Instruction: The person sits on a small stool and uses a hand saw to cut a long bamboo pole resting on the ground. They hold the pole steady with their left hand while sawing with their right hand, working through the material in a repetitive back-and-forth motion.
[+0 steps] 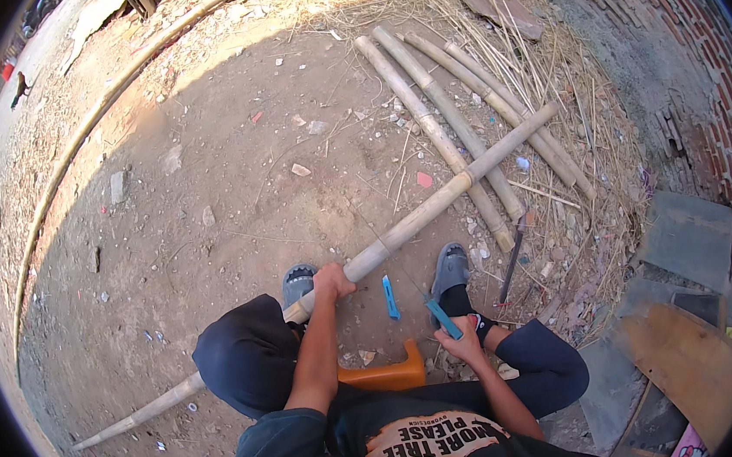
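Observation:
A long bamboo pole (421,215) slants from the lower left to the upper right, its far part resting across other bamboo pieces. My left hand (333,282) is closed around it beside my left foot. In my right hand (461,339) is the teal handle of a hand saw (443,318). The saw's thin blade, seen nearly edge-on, reaches up and left across the pole, right of my left hand; how deep it sits I cannot tell. On the soil between my feet lies a blue utility knife (390,298).
Several cut bamboo lengths (435,122) lie ahead to the right, over straw. A dark long tool (514,261) lies right of my right foot. Under me is an orange plastic stool (387,374). Boards (695,361) lean at the right, near a brick wall (699,51).

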`<state>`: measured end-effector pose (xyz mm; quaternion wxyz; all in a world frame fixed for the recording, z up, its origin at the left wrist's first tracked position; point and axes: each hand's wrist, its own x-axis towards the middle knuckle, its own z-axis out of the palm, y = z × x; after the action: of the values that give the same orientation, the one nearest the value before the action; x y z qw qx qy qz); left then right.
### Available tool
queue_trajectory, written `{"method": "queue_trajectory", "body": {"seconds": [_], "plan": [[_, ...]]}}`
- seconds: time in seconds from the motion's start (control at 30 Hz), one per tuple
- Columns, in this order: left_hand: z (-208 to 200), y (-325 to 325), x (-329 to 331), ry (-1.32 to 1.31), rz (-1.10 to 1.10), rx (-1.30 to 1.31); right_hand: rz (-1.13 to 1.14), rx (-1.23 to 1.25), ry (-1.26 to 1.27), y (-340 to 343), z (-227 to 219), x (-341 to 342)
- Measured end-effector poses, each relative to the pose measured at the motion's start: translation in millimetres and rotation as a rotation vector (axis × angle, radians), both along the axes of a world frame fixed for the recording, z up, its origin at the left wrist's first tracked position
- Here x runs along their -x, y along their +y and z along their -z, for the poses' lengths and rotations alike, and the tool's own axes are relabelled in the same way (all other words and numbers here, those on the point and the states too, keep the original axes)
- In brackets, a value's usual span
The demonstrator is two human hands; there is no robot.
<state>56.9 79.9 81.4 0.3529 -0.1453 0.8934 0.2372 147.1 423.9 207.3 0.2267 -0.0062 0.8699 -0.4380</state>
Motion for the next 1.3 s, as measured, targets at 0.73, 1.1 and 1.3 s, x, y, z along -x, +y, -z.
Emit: {"method": "queue_trajectory", "body": {"seconds": [0.73,1.1,1.3], "plan": [[0.2,2.3,-3.2,-0.018,-0.021,0.006,0.074,-0.030,-0.046,9.8,-9.3,-10.5],[6.7,3.2,-6.2,-0.020,-0.022,0.026,0.095,-0.068,-0.051,39.1,-55.2,-32.1],[-3.7,12.2,0.1,0.050,-0.034,0.034,0.067,-0.065,-0.010,4.3,-16.2,3.2]]}}
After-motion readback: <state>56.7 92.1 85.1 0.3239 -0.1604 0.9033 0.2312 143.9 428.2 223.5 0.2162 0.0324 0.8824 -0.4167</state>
